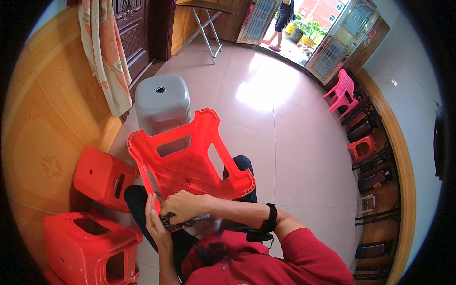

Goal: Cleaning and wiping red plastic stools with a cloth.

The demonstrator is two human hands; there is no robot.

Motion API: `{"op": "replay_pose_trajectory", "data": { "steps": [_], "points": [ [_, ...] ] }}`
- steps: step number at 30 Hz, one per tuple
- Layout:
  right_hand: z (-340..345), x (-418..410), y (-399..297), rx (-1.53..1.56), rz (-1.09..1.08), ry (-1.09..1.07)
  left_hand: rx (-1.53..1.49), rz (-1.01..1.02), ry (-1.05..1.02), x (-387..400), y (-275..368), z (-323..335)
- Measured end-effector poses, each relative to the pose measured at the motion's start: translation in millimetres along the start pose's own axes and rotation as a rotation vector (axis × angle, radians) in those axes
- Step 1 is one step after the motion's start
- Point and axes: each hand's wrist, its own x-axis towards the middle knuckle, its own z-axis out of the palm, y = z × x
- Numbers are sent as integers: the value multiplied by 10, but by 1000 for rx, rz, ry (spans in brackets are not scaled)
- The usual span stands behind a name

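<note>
A red plastic stool rests upturned across my knees, its legs pointing away and upward and its gridded underside facing me. My left hand grips the leg nearest me on the left side, fingers along its outer face. Bunched in my right hand is a dark grey cloth, pressed against the inner side of that same leg. Part of the cloth and the near corner of the stool are hidden behind my right hand and forearm.
Left of me stand a small red stool and a larger red stool. A grey plastic stool is just beyond my work. A folding table, pink chair and row of dark chairs line the walls. Someone stands outside the doorway.
</note>
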Motion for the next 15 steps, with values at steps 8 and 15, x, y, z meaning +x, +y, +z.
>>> {"op": "replay_pose_trajectory", "data": {
  "steps": [8, 15],
  "points": [
    [466, 487, 534, -216, 239, -396, 69, -4, -48, 1, 11, -9],
    [1184, 718, 1455, -193, 161, -578, 76, -6, -99, 71, 38, 40]
  ]
}}
